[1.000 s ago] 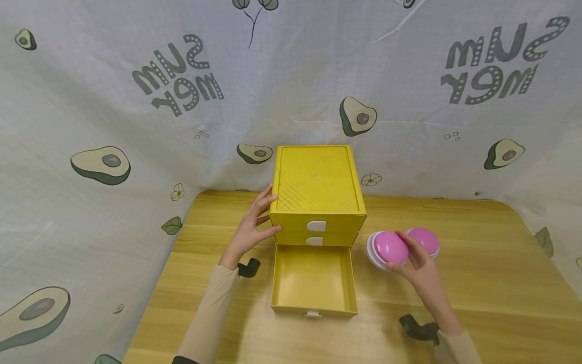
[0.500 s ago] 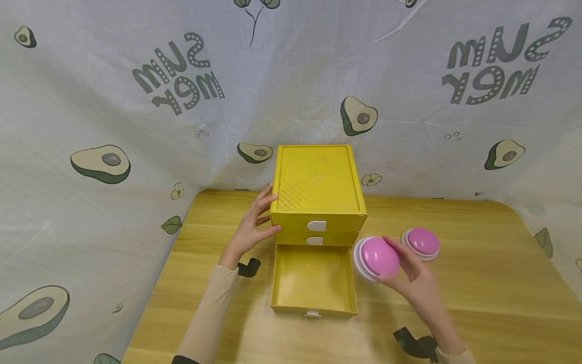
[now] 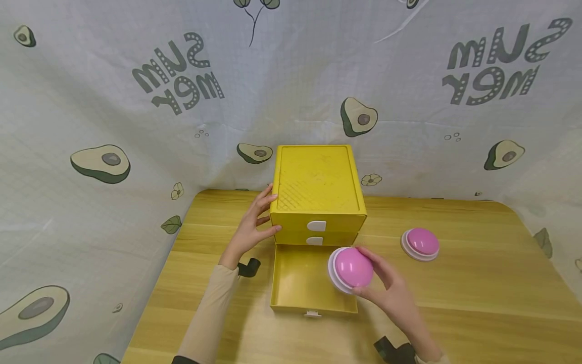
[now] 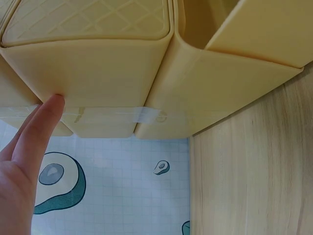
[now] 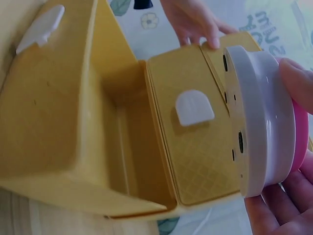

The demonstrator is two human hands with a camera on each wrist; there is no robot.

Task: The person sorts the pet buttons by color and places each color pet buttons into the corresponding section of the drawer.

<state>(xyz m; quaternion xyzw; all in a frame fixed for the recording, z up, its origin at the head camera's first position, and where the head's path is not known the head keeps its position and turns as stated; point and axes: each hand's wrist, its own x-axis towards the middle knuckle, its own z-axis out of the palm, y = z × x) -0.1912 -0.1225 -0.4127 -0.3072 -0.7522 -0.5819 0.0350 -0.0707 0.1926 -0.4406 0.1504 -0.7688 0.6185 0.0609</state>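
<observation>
A yellow drawer cabinet (image 3: 318,177) stands on the table with its bottom drawer (image 3: 293,280) pulled out. The fingers of my left hand (image 3: 247,237) rest on the cabinet's left side, with the thumb at the front corner; in the left wrist view a fingertip (image 4: 57,100) presses on the side wall. My right hand (image 3: 393,298) grips a buzzer button (image 3: 353,267) with a pink dome and white base, above the right part of the drawer. It is tilted, its holed white underside (image 5: 252,122) turned toward the drawer in the right wrist view. The drawer's visible floor is bare.
A second pink-and-white buzzer button (image 3: 423,241) lies on the wooden table (image 3: 477,283) to the right. Two upper drawers with white handles (image 3: 317,226) are closed. A cloth printed with avocados (image 3: 291,76) hangs behind the table.
My right hand has carried the buzzer button leftward and toward me, from beside the second one to above the open drawer. The left hand and the cabinet stay in place.
</observation>
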